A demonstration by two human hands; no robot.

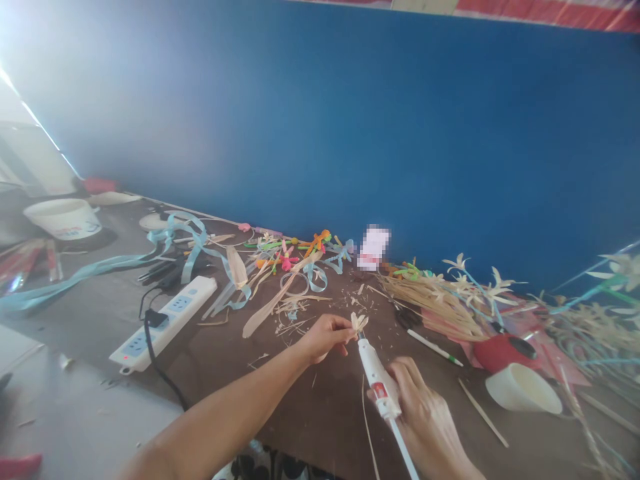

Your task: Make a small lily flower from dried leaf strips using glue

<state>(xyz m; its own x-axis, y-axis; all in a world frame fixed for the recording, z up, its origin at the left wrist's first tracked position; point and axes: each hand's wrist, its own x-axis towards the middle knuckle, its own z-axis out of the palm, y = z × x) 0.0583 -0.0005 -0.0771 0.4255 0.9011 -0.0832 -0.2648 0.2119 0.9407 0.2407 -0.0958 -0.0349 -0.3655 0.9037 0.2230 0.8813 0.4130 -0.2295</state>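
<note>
Flower (359, 323) is pinched in the left hand's (325, 337) closed grip, petals up, over the desk (300, 413). The glue gun (371, 371) is clamped in the right hand's (425, 404) grip, its long axis slanted forward-left, nozzle at the flower's base.

Plain blue wall (320, 133) behind a dark brown tabletop (310, 407).

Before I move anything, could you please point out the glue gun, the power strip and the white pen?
Glue gun (372, 365): head view, on its white body.
Power strip (169, 324): head view, middle of its top.
White pen (434, 347): head view, middle of its barrel.
</note>
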